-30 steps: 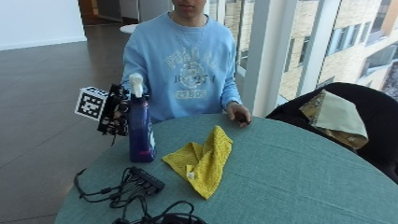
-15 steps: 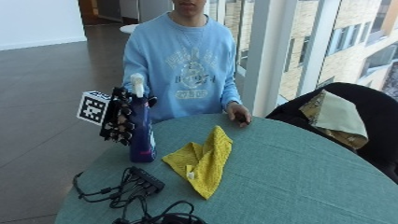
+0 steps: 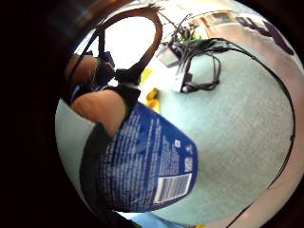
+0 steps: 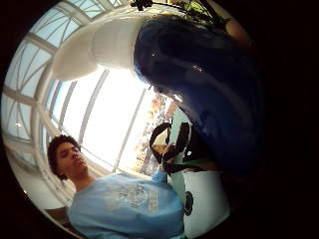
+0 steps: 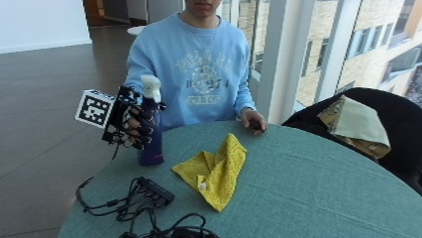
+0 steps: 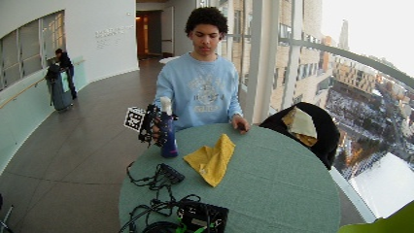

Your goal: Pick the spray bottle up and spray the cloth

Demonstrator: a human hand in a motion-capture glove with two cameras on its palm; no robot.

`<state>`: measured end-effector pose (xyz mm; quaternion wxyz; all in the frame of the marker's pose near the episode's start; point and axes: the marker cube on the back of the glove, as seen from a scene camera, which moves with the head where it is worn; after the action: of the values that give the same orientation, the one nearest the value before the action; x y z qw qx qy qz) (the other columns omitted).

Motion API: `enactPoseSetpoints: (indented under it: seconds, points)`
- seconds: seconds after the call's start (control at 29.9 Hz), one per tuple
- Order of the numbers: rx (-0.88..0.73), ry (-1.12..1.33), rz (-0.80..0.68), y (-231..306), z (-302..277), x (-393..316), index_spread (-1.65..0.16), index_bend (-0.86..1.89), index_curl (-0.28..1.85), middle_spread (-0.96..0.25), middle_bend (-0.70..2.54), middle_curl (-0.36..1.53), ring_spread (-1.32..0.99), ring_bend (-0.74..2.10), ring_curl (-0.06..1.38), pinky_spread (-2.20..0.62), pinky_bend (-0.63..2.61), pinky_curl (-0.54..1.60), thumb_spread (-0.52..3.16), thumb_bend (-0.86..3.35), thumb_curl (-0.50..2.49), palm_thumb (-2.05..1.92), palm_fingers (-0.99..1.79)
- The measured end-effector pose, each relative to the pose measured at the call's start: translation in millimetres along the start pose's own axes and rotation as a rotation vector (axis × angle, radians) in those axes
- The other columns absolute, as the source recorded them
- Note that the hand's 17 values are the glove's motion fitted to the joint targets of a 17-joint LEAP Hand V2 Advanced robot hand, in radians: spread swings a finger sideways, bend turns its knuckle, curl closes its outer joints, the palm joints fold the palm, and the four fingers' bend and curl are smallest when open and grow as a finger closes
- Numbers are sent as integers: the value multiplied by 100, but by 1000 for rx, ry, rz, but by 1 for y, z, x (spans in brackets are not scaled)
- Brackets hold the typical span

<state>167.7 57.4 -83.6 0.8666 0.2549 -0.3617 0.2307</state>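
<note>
My operator at the 12 o'clock edge of the table: light blue crew-neck sweatshirt [image 5: 198,69] w/ pale collegiate-style lettering and a crest across the chest, ribbed cuffs, long sleeves [image 5: 139,64]. Thin chain at the neck. Right hand [image 5: 137,125] wears a black glove built from straps and loops, fingertips left bare; black strap loop [image 3: 137,42] also shows in my little-finger-side palm view. Other hand [image 5: 253,120], toward 1 o'clock, is bare, no watch or ring I can make out.
</note>
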Motion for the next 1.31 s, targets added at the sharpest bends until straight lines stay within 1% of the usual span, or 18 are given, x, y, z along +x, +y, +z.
enactPoseSetpoints:
  seconds: [0.1, 0.37, 0.5, 0.74, 0.97, 1.31]
  points:
    - [-122, 14, 2, 0, -4, -8, -29, 12, 28, -8, 27, 40, 1, 47, 37, 27, 26, 33, 93, 0, 44, 85, 92]
    - [-433, 114, 98, -5, -10, -23, -28, 11, 28, -8, 25, 41, 1, 47, 37, 27, 26, 34, 92, -2, 47, 85, 95]
    - [-553, 174, 143, -10, -6, -23, -27, 10, 27, -7, 25, 41, 2, 47, 38, 27, 26, 34, 93, -3, 48, 84, 96]
    - [-714, 216, 246, -15, 1, -17, -26, 10, 27, -7, 24, 42, 2, 47, 38, 27, 26, 35, 93, -3, 50, 82, 97]
    - [-825, 281, 313, -18, 12, -9, -25, 10, 26, -6, 24, 43, 3, 47, 38, 28, 26, 36, 94, -2, 51, 82, 99]
    - [-881, 317, 334, -19, 21, -7, -23, 9, 25, -6, 25, 44, 4, 47, 38, 27, 27, 36, 95, -2, 52, 81, 101]
